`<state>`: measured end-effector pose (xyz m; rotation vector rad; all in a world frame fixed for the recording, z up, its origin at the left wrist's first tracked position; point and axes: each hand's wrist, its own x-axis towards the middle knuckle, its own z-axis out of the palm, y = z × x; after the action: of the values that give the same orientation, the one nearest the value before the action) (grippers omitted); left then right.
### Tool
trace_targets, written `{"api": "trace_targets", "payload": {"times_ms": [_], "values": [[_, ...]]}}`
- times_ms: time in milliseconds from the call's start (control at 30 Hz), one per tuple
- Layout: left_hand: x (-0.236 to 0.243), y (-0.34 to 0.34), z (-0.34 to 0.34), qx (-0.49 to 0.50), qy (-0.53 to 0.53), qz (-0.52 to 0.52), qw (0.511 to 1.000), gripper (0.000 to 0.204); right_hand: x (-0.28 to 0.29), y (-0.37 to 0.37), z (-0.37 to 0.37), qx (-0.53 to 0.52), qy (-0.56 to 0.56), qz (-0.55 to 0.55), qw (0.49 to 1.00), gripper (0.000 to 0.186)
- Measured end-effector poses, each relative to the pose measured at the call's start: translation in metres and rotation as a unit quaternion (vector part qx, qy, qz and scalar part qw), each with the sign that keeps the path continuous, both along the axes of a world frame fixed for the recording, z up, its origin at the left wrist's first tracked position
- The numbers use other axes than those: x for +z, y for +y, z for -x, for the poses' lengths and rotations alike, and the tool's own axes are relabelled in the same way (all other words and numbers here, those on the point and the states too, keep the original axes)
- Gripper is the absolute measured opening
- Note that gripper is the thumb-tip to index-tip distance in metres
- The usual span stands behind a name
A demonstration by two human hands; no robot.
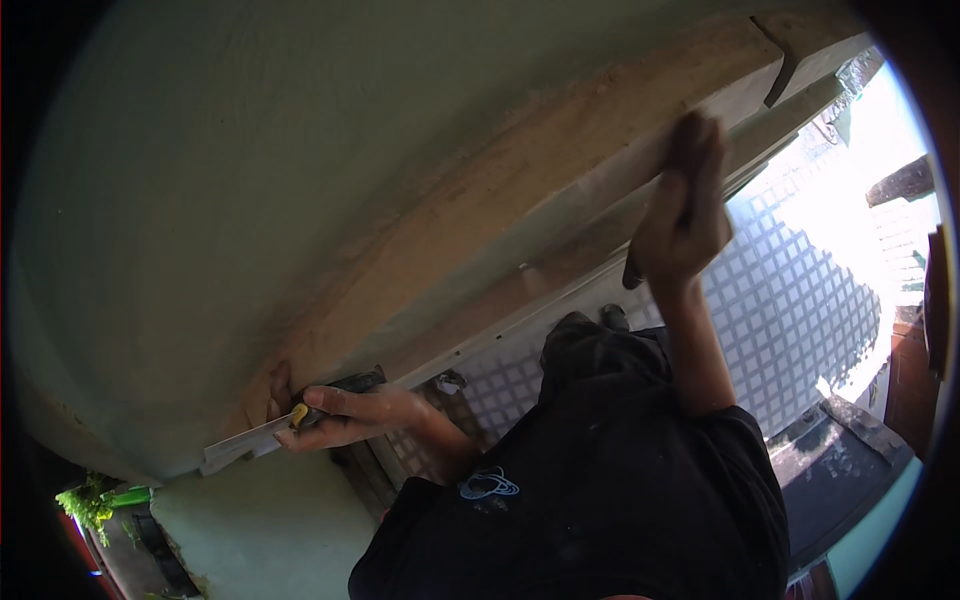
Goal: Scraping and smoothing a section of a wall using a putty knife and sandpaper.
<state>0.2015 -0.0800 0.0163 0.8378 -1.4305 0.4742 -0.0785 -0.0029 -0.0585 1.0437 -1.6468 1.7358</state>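
The left hand [355,410] was closed around a flat-bladed tool [250,440], its thumb and fingers gripping near a yellow part, while the pale, straight blade stuck out toward the left. That tool lay at the lower-left end of a long brown ledge [450,215], which slanted along a dull green wall [250,150]; whether the blade touched the ledge could not be told. The right hand [685,215] was raised with its fingers stretched upward and close to one another, beside the ledge's front edge and nearer its upper-right end. It was blurred, so its exact opening, and whether it held the dark shape at its palm, could not be made out. Beyond that hand, a dark notch [780,60] cut across the ledge near its upper-right end. Below the ledge spread a floor [800,285] with a pale grid pattern, partly in strong light, and the person's black shirt [590,490] filled the lower middle.
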Motion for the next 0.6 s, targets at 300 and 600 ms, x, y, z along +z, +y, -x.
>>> {"api": "trace_targets", "payload": {"times_ms": [300,600], "values": [[0.0,-0.002,0.002,-0.018,0.0,0.013,1.0,0.035,-0.018,-0.004,-0.061,0.16,0.083,-0.023,0.983,0.054],[-0.001,-0.002,-0.003,-0.009,-0.016,0.007,1.0,0.033,-0.002,-0.011,-0.011,0.025,-0.099,0.075,0.992,0.05]]}}
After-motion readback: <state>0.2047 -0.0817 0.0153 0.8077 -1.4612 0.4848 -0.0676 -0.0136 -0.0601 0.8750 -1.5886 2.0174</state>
